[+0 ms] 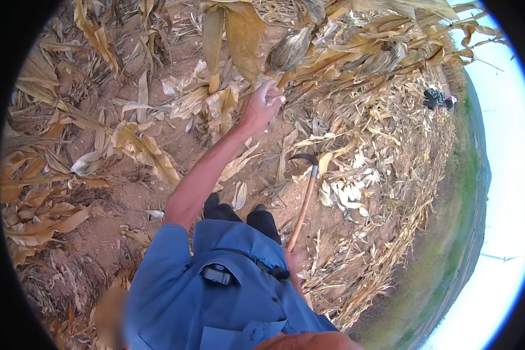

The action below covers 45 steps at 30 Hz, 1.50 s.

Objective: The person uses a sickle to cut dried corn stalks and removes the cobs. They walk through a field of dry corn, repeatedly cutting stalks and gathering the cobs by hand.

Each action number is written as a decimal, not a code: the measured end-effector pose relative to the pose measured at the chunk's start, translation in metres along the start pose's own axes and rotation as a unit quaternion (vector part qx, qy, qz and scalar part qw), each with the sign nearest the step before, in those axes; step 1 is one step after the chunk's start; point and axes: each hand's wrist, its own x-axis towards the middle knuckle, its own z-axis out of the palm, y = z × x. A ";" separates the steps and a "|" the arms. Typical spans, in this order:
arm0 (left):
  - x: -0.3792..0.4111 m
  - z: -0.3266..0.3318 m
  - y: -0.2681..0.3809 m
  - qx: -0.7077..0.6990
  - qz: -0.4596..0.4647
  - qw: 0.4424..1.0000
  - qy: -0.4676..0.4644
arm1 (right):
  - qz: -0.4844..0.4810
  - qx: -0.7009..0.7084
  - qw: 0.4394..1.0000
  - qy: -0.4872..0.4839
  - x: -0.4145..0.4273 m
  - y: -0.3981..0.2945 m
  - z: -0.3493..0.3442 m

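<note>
My left hand reaches out among the dry maize plants, its fingers curved and the thumb apart. I see nothing between them. Just beyond the fingers hang a broad dry maize leaf and a maize ear in its grey husk. Low beside my body, my right hand is closed around the wooden handle of a sickle; my clothing partly hides this hand. The sickle's dark curved blade points away from me, above the soil.
Husked-looking pale maize ears lie in a small heap on the right. Cut stalks form a long row there. More dry plants stand or lean on the left. Another person bends over farther off. My shoes stand on bare reddish soil.
</note>
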 end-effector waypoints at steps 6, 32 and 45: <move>0.116 0.034 -0.019 0.113 0.084 0.976 0.167 | -0.012 0.168 0.986 0.017 -0.026 0.010 -0.008; 0.037 0.009 0.000 -0.251 -0.066 0.960 0.108 | -0.449 0.264 0.853 0.025 0.087 -0.389 -0.114; -0.032 0.013 -0.074 -0.111 -0.316 0.942 0.018 | -0.285 0.091 0.954 -0.034 0.134 -0.240 -0.024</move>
